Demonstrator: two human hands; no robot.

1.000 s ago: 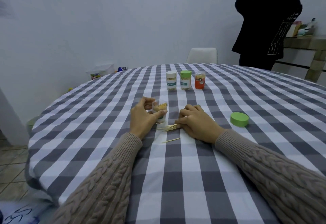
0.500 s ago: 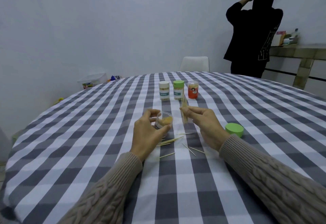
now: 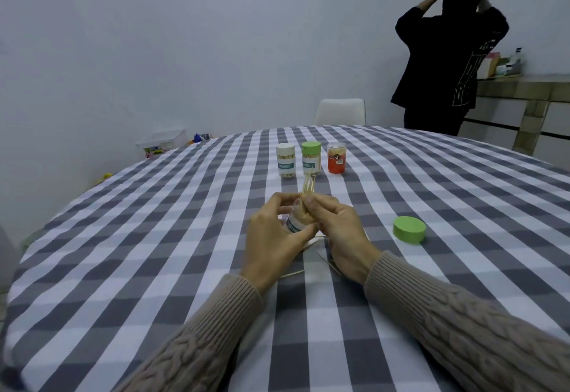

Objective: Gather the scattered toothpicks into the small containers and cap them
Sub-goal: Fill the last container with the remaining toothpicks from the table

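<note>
Now right hand (image 3: 340, 231) pinches toothpicks (image 3: 308, 186) over left hand's (image 3: 274, 237) container (image 3: 297, 220)

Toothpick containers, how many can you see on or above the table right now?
4. White-capped container, green-capped container and orange container stand in a row at the far side; the left hand grips an open container.

A matt woven checked tablecloth (image 3: 154, 237) covers the table. On it, pale wooden toothpicks (image 3: 308, 186) stand in a clear, glossy plastic container (image 3: 300, 220), and right of that container lies a smooth matt green plastic cap (image 3: 409, 229). Chunky cable-knit wool sleeves (image 3: 462, 323) look soft and rough.
</note>
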